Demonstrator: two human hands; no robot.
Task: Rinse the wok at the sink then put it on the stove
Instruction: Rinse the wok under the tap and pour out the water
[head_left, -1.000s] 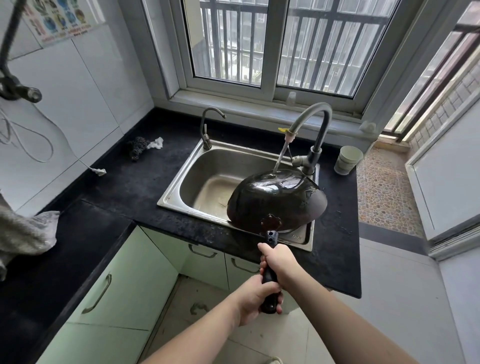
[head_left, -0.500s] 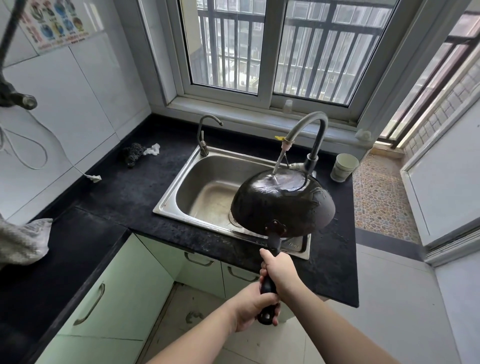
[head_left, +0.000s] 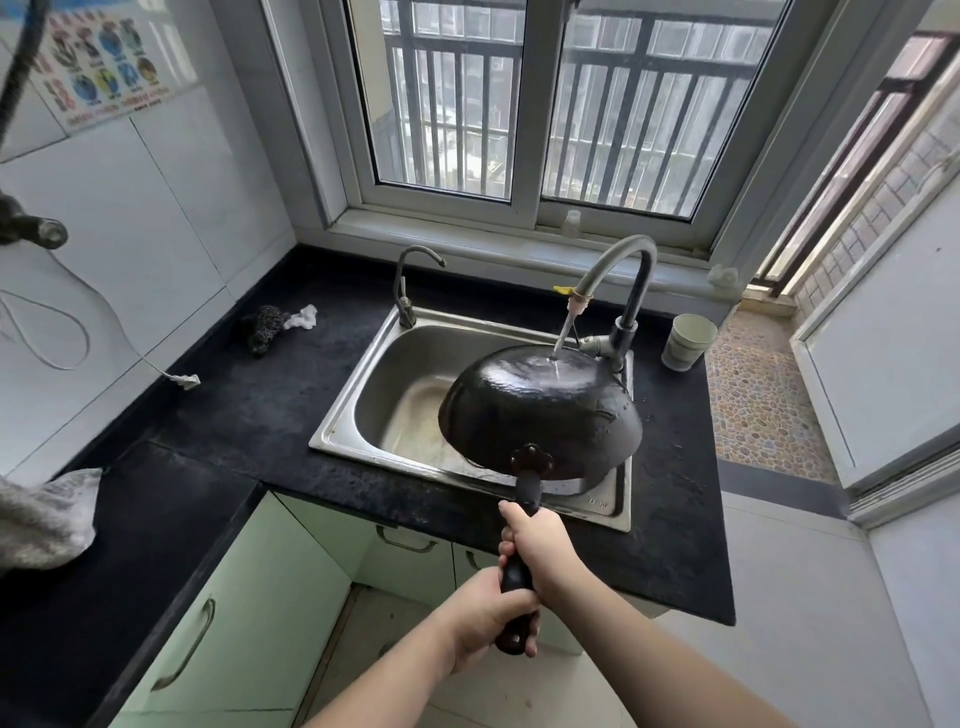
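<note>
The wok (head_left: 540, 410) hung upside down over the right half of the steel sink (head_left: 363, 395), its dark rounded underside turned up toward the camera and its open mouth facing down into the basin. Its long black handle (head_left: 522, 545) ran from the bowl's near edge straight back toward the person, so the long axis lay front to back, bowl end away and slightly raised. Both hands were clenched around that handle: the right hand (head_left: 537, 551) higher, nearer the bowl, the left hand (head_left: 485, 618) lower, at the handle's end. A thin stream of water (head_left: 563, 338) fell from the curved grey faucet (head_left: 618, 275) onto the far upper part of the wok's underside, which shone wet there. A pale cup (head_left: 688, 340) stood on the black counter (head_left: 249, 410) just right of the sink
</note>
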